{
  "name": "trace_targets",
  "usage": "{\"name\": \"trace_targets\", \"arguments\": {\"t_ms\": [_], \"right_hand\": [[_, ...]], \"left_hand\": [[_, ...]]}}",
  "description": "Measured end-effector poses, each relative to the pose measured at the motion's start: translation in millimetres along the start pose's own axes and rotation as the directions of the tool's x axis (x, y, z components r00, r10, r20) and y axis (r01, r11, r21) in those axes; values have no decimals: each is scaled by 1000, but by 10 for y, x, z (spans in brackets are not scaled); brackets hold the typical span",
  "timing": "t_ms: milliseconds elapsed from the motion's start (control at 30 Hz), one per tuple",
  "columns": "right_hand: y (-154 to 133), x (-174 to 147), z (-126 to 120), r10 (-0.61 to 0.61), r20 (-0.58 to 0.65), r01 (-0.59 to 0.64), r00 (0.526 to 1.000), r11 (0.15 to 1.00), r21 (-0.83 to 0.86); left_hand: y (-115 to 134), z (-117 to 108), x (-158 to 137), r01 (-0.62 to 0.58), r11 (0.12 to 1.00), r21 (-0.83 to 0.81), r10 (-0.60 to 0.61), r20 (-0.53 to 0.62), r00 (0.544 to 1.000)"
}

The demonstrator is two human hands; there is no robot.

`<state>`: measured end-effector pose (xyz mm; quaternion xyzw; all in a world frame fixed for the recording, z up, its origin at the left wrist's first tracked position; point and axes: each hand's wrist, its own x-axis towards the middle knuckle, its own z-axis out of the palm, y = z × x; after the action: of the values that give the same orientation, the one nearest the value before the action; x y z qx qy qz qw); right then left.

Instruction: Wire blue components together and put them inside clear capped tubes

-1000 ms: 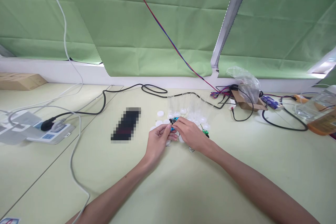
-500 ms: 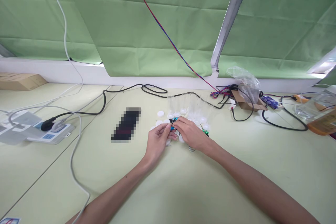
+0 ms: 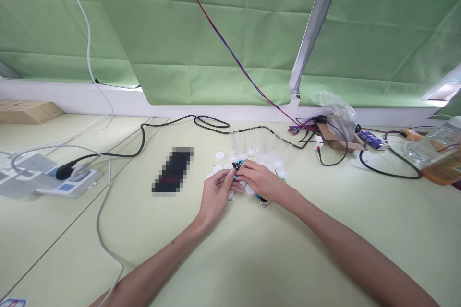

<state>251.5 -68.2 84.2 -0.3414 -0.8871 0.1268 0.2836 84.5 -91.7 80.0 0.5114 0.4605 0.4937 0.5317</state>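
My left hand (image 3: 218,189) and my right hand (image 3: 260,180) meet at the middle of the table, fingers closed on a small blue-and-black part (image 3: 236,168). Its exact kind is too small to make out, and my fingertips cover much of it. White round caps (image 3: 220,155) lie around the hands. Behind them stand several clear tubes (image 3: 252,141) with pale bases. Under my right wrist, another blue-and-black piece and a bent metal key (image 3: 264,205) show in part. A bit of green (image 3: 284,181) peeks out beyond that wrist.
A pixelated dark rectangle (image 3: 173,171) lies left of the hands. Further left is a power strip (image 3: 72,184) with plugs and cables. An open cardboard box (image 3: 340,140) with a plastic bag, tangled wires and an orange-labelled bottle (image 3: 442,165) stand at right.
My right hand and wrist have shifted slightly, uncovering the blue-and-black piece near the bent key and covering more of the green piece. My left hand stays in place.
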Motion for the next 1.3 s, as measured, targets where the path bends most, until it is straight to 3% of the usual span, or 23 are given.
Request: {"name": "trace_targets", "arguments": {"t_ms": [300,700,933,1300], "right_hand": [[66,2,-61,-96,-8,96,995,994,44],[100,-27,-12,-181,-29,172,983,966,-196],[55,-15,-10,-227,-9,205,974,896,-394],[81,-39,79,-258,-49,198,965,837,-511]], "left_hand": [[-5,17,-18,-34,999,6,33,47,998],[-19,19,-27,-58,998,-19,59,64,996],[-15,28,-33,-72,997,0,72,40,997],[-20,38,-50,-87,996,-23,88,33,996]]}}
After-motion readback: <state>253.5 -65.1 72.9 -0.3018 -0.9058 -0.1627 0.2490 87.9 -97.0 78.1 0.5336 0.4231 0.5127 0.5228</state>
